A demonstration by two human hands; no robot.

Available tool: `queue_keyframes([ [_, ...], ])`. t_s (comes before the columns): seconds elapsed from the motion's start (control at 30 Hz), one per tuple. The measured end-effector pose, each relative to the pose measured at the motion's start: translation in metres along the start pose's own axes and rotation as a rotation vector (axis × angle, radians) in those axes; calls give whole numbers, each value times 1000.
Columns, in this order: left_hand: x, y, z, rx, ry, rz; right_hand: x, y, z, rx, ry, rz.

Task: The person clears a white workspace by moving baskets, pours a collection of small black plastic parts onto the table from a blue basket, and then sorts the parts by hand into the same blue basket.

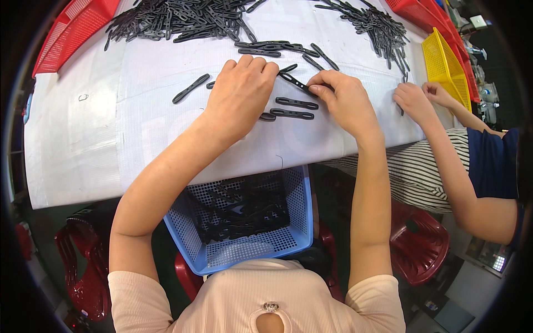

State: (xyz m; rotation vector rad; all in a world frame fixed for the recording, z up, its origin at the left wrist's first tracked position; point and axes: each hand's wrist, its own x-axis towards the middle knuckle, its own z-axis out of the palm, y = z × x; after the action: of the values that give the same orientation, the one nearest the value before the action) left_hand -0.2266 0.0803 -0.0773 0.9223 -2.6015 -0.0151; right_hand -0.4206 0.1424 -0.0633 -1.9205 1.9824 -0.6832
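Observation:
My right hand (345,101) pinches one end of a slim black plastic strip with holes (296,82) between thumb and fingers. The strip's other end reaches toward my left hand (240,94), whose fingers are curled downward with the tips hidden. What they hold, if anything, does not show. A strip end pokes out just past the left knuckles. Nearer to me, a black strip (297,103) lies flat with another strip (292,114) alongside it. One more strip (191,89) lies left of my left hand, and others are partly covered by it.
A large heap of black strips (177,22) covers the far table (72,144), with another pile (375,28) at far right. A blue basket (302,222) holding strips sits below the table edge. Red (72,36) and yellow baskets (444,61) stand aside. A co-worker's hands (413,102) work at right.

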Motion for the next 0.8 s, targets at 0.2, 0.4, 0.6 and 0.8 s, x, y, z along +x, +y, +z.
queue_keyframes([
  [0.2, 8, -11, -7, -86, -9, -58, 12, 5, 1, -181, 265, -19],
  [0.4, -10, -44, -29, -231, 203, -139, 9, 6, 4, -268, 240, -105],
  [0.6, -26, -73, -37, -356, 64, -302, 14, -3, 17, 11, 276, -90],
  [0.8, -26, -48, -22, -380, 89, -97, 6, -32, 50, 151, 350, -163],
])
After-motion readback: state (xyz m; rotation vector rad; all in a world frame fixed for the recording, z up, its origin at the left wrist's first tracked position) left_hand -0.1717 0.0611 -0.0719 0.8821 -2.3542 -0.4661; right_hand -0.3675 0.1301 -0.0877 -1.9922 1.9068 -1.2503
